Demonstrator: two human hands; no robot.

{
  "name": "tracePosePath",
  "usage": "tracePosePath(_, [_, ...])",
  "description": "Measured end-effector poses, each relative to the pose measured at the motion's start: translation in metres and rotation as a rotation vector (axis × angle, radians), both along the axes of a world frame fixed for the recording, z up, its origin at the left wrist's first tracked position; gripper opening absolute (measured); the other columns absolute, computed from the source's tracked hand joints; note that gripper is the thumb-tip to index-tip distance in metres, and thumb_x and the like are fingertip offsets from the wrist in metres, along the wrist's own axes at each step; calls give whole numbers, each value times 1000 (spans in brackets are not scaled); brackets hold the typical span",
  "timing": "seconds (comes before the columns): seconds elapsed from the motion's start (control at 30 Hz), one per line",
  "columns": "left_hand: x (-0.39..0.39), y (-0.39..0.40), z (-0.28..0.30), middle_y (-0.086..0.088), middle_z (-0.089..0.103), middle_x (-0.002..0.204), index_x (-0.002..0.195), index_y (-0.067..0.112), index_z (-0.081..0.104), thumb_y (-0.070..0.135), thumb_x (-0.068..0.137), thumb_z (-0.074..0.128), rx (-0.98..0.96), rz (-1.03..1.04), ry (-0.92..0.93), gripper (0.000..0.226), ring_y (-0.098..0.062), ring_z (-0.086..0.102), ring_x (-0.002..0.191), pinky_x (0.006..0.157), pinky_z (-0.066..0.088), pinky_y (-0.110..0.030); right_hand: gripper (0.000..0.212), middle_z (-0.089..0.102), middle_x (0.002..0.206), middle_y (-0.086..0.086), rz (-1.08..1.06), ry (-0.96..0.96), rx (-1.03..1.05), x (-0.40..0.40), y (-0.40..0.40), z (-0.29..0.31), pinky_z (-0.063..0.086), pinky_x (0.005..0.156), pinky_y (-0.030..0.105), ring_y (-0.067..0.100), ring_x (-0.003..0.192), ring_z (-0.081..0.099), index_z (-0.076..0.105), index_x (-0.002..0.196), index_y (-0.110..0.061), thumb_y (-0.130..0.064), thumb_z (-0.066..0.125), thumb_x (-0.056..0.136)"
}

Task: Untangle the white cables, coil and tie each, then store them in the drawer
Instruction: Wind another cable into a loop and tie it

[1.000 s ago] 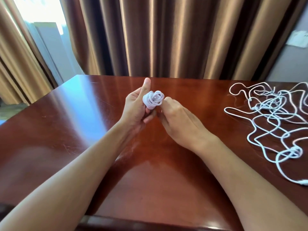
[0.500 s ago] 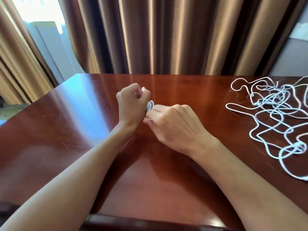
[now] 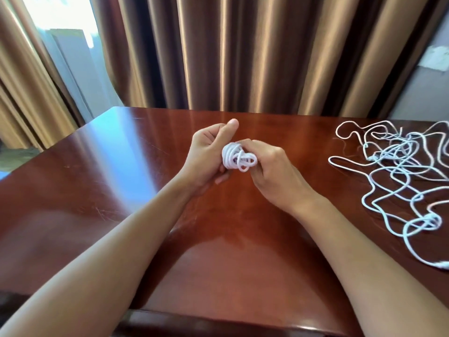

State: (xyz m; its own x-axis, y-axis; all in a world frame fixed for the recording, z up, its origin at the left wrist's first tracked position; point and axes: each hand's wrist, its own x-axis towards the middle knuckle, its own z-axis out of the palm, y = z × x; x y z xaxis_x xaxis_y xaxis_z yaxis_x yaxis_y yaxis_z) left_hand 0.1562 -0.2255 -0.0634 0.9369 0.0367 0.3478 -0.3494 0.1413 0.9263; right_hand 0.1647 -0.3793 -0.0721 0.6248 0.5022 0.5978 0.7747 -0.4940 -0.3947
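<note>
Gripping coiled cable: left hand curled round; right hand pinching loop.

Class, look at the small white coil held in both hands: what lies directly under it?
Under the coiled cable shows bare brown table, with left hand fingers curling beneath. The right hand hides its far side.

Desk: glossy reddish-brown wood, fine scratches near its left side, a pale window glare across the left half.
Curtains: shiny bronze-brown folds hanging behind the desk's far edge.
Window: bright gap at upper left.
Wall: grey strip at far right with a pale patch.
</note>
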Motion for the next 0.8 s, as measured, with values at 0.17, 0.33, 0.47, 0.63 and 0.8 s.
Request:
tracePosePath(0.17, [11,4,-5,-16,44,50,68,-9,44,22,101,59,-158,299,16,48,-22,39,25,29,28,-20,17,61,83,-17,48,155,-107,-4,12,-13,53,75,43,15,77,62,54,97,-38,-27,44,105])
tracePosePath(0.33, [18,11,-12,5,30,41,53,7,31,18,95,59,211,672,-197,52,-17,40,37,39,34,-33,22,56,71,-9,22,59,-191,-11,11,-7,38,60,32,25,71,62,61,88,-19,-30,51,103])
tracePosePath(0.47, [21,18,-15,7,24,45,53,7,33,11,91,59,499,729,-290,47,-11,27,47,48,26,-22,29,57,69,-7,-3,-117,-189,-10,9,-3,46,56,39,25,65,61,61,82,-17,-37,49,101])
tracePosePath(0.63, [22,17,-16,7,26,45,53,7,32,10,91,61,556,556,-300,47,-9,25,45,45,26,-24,21,64,75,-13,27,-25,21,-2,-2,2,44,63,20,4,66,58,74,85,-20,-32,64,99])
tracePosePath(0.8, [20,20,-14,5,35,43,54,12,33,18,96,62,543,366,-264,51,-11,32,42,41,27,-23,19,73,69,4,43,286,372,-2,-2,5,49,58,29,17,60,66,76,78,-11,-27,80,86])
